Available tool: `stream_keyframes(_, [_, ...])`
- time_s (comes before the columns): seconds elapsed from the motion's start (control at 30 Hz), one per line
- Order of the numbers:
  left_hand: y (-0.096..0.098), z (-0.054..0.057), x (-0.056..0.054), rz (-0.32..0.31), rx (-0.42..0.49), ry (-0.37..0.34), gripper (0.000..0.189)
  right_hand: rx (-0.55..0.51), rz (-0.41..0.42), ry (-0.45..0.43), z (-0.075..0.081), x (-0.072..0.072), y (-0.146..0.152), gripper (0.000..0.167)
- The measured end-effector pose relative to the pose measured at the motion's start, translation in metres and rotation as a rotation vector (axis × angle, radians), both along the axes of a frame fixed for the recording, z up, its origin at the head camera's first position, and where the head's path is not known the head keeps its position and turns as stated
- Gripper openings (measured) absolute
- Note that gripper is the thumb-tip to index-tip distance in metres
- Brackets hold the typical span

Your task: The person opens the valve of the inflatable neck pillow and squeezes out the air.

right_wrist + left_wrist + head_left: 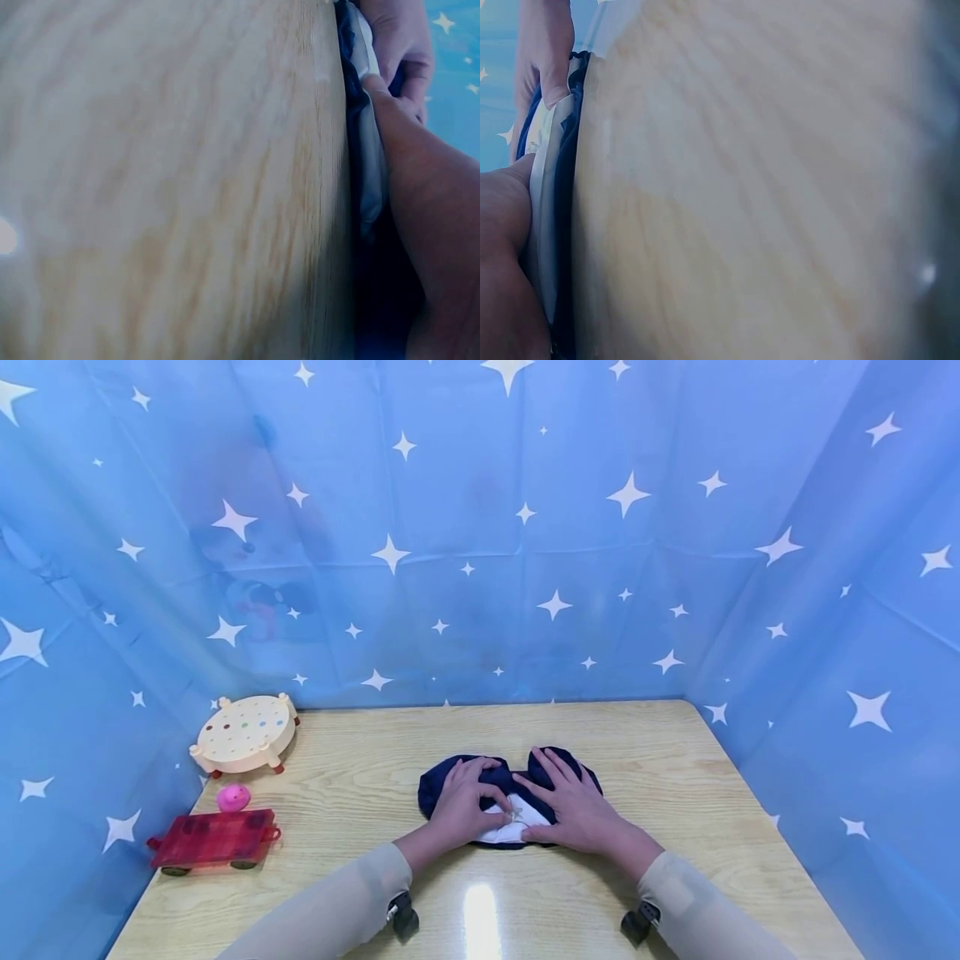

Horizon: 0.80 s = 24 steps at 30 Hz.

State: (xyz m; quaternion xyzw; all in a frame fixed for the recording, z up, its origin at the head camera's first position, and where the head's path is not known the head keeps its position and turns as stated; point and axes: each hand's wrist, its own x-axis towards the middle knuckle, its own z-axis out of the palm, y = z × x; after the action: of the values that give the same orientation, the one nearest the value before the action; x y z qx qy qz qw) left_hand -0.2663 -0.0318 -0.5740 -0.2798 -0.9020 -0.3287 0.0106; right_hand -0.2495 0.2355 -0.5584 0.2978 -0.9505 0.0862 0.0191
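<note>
A folded dark-blue and white cloth item [532,810], its exact kind unclear, lies at the middle of the table. It bulges into two rounded dark lobes at the back. A small greyish detail shows on its white part. My left hand [467,810] is on its left side, index finger bent towards the thumb, pinching at the white part. Across the right side my right hand [573,810] rests with spread fingers, thumb on the white front. In the left wrist view the cloth's white edge [546,180] shows beside the thumb; the right wrist view shows the front edge [371,165].
On the wooden table [360,743], a cream oval toy stool [247,731] with stubby legs stands at the back left. In front of it are a small pink toy [233,797] and a red wheeled toy cart [217,839]. A blue star-patterned curtain [465,593] encloses the table's back and sides.
</note>
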Motion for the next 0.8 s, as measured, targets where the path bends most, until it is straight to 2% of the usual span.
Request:
stream_keyframes(0.4, [0.0002, -0.0007, -0.0002, -0.002, 0.006, 0.002, 0.011, -0.007, -0.013, -0.051, -0.0002, 0.0012, 0.0, 0.096])
stream_keyframes(0.8, [-0.0003, -0.002, -0.0018, 0.0, 0.005, 0.008, 0.011, 0.012, -0.009, -0.054, 0.0, -0.0002, 0.0001, 0.097])
